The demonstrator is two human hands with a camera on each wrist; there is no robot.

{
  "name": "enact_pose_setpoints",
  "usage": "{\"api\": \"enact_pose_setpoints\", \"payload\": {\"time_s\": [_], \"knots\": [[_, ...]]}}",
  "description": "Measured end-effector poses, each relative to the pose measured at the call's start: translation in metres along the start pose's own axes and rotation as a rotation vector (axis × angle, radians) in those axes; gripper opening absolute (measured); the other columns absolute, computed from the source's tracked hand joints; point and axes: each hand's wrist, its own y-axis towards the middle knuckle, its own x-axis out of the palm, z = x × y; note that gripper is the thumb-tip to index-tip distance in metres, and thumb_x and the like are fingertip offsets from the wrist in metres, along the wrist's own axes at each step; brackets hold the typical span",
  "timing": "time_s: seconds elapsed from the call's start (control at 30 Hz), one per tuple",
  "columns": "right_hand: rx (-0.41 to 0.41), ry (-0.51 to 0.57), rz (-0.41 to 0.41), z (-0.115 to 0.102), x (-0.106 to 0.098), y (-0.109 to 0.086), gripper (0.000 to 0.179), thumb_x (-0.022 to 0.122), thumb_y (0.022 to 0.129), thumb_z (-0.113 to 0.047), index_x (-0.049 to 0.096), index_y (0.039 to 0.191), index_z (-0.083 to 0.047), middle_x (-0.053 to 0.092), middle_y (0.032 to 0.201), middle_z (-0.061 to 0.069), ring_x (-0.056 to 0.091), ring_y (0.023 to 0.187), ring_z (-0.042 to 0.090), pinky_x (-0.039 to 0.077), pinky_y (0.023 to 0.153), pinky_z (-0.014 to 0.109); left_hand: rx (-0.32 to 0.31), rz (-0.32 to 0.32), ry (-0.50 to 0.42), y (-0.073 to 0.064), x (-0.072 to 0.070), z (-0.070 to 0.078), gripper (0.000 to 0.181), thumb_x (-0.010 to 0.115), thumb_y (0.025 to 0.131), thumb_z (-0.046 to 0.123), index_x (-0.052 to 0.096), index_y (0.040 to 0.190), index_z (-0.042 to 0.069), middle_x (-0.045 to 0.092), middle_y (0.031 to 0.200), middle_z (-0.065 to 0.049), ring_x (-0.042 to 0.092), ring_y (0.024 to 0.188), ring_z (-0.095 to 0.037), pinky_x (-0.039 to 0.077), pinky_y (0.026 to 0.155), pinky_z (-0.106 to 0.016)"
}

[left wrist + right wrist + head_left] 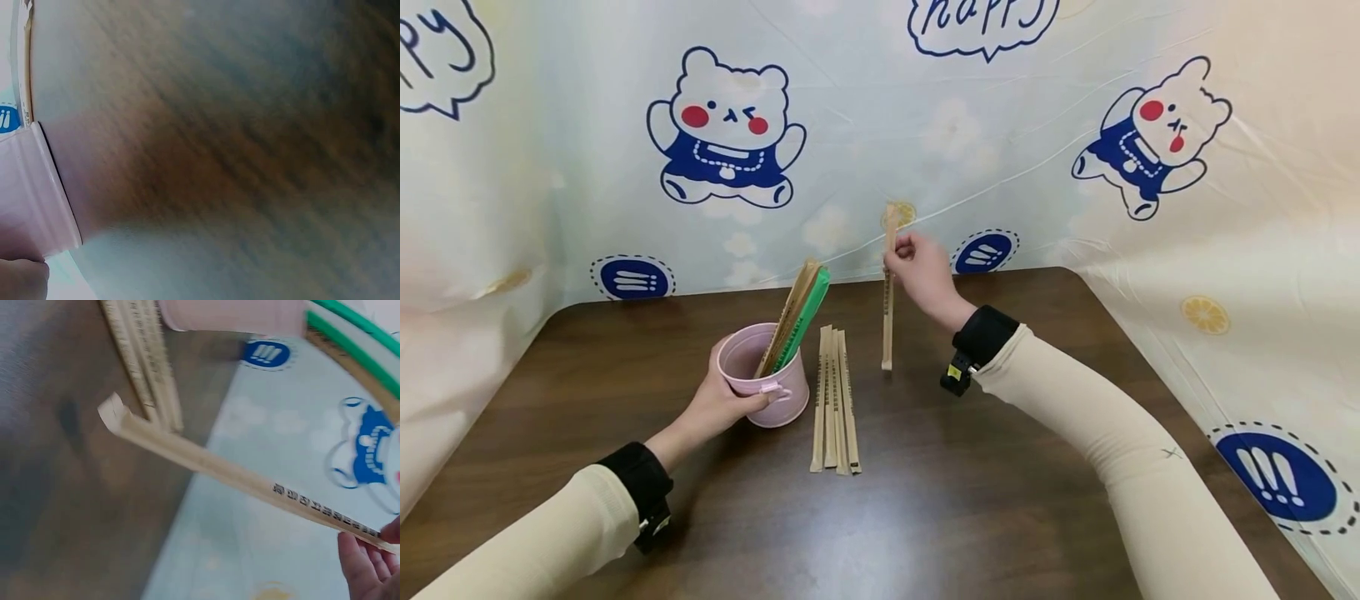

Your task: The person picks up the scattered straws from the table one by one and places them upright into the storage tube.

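Note:
My left hand (722,400) grips a small pink bucket (775,408) on the table from its left side, the thumb in front by the little handle. Several brown paper wrappers (786,321) and a green one (802,321) lean to the right inside it; the right wrist view also catches the bucket (231,315). Between thumb and fingers, my right hand (925,271) pinches a paper-wrapped straw (887,325) near its upper part, and it hangs nearly upright. Its flat crimped lower end shows in the right wrist view. Several more wrapped straws (835,400) lie side by side right of the bucket.
The dark brown wooden table (970,500) ends at the back against a pale cloth (865,100) printed with bears, which also hangs along both sides. Black straps with small cameras circle both wrists.

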Motion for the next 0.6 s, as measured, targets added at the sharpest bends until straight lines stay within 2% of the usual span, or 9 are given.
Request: {"api": "enact_pose_setpoints", "payload": {"time_s": [0.13, 0.23, 0.37, 0.6], "knots": [[-0.163, -0.029, 0.080, -0.022, -0.013, -0.002, 0.025, 0.058, 0.102, -0.011, 0.060, 0.119, 0.008, 0.068, 0.109, 0.023, 0.068, 0.095, 0.031, 0.058, 0.084, 0.031, -0.035, -0.007, 0.013, 0.003, -0.002, 0.005, 0.096, 0.076, 0.080, -0.006, 0.019, 0.156, 0.006, 0.037, 0.151, -0.015, 0.043, 0.128, -0.003, 0.037, 0.102, -0.006], [-0.266, -0.029, 0.143, -0.039, -0.019, -0.005, 0.024, 0.061, 0.101, -0.009, 0.060, 0.117, 0.009, 0.069, 0.109, 0.024, 0.070, 0.098, 0.033, 0.059, 0.089, 0.040, -0.089, -0.001, 0.051, 0.003, -0.002, 0.010, 0.098, 0.077, 0.080, -0.003, 0.014, 0.156, 0.005, 0.032, 0.154, -0.020, 0.038, 0.129, -0.005, 0.033, 0.101, -0.005], [-0.328, 0.019, 0.176, -0.058, -0.021, -0.011, 0.023, 0.063, 0.100, -0.007, 0.061, 0.117, 0.008, 0.068, 0.109, 0.024, 0.071, 0.097, 0.032, 0.060, 0.088, 0.035, -0.092, 0.008, 0.050, 0.002, -0.002, 0.011, 0.099, 0.078, 0.079, -0.004, 0.015, 0.155, 0.003, 0.033, 0.154, -0.020, 0.038, 0.128, -0.002, 0.032, 0.101, -0.005], [-0.398, 0.126, 0.174, -0.085, -0.022, -0.020, 0.023, 0.063, 0.099, -0.005, 0.060, 0.117, 0.009, 0.066, 0.111, 0.024, 0.070, 0.100, 0.031, 0.059, 0.090, 0.031, -0.081, 0.006, 0.043, -0.001, 0.000, 0.008, 0.098, 0.077, 0.079, -0.004, 0.016, 0.155, 0.003, 0.034, 0.153, -0.020, 0.039, 0.127, -0.001, 0.033, 0.101, -0.005]]}}
